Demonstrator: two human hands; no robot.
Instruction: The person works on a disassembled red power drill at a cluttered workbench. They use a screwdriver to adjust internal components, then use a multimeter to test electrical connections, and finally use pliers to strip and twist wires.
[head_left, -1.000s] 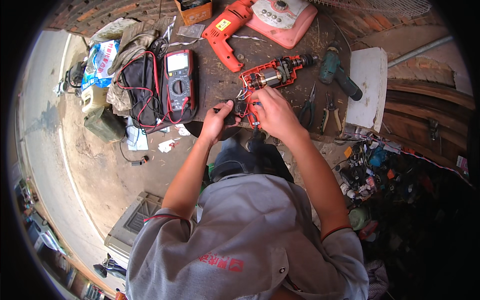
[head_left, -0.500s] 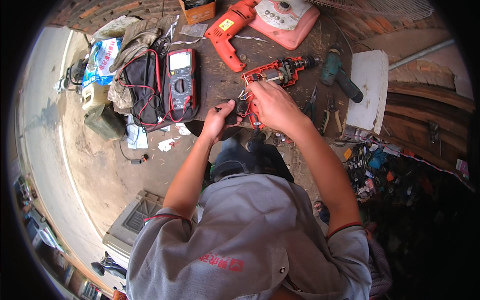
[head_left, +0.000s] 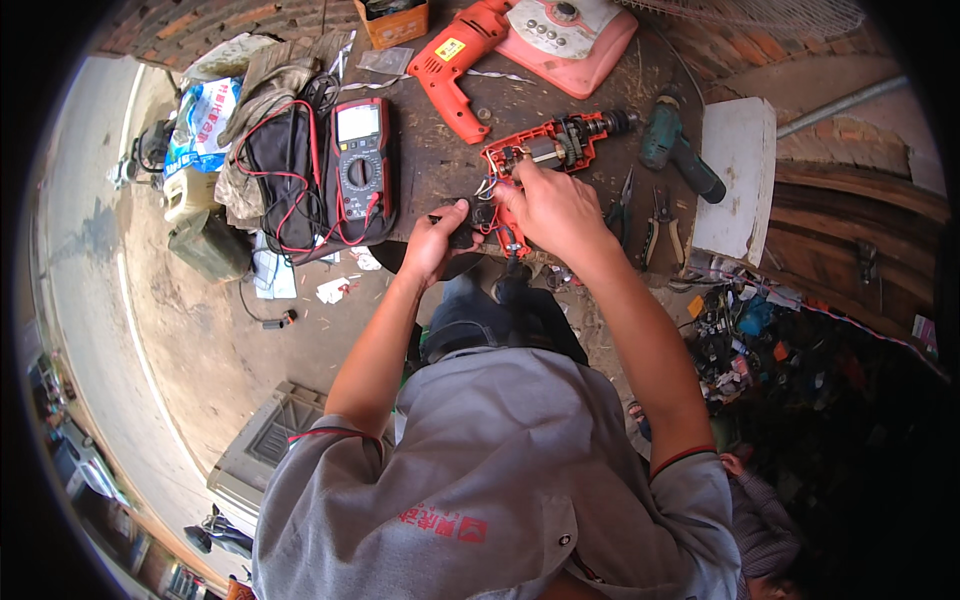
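An opened orange power drill [head_left: 540, 153] lies on the table in front of me, its motor, gears and black chuck exposed. Thin wires [head_left: 487, 187] run out near its handle end. Fingers closed, my left hand [head_left: 432, 243] grips a small black part [head_left: 462, 234] beside the handle. My right hand [head_left: 563, 212] bends over the housing with thumb and fingers drawn together at the wires; what lies between the fingertips is hidden. Between the hands, part of the orange handle shows, with a black cord [head_left: 512, 272] coming from its lower end.
A multimeter [head_left: 362, 165] with red and black leads lies left, an orange drill shell [head_left: 462, 65] farther back. To the right are a teal cordless drill [head_left: 672, 148], pliers [head_left: 660, 222] and a white board [head_left: 735, 180]. A person sits at lower right.
My right hand has shifted slightly right, and its fingers have lifted a little off the wires, uncovering more of the housing. The left hand stays in place with the black part.
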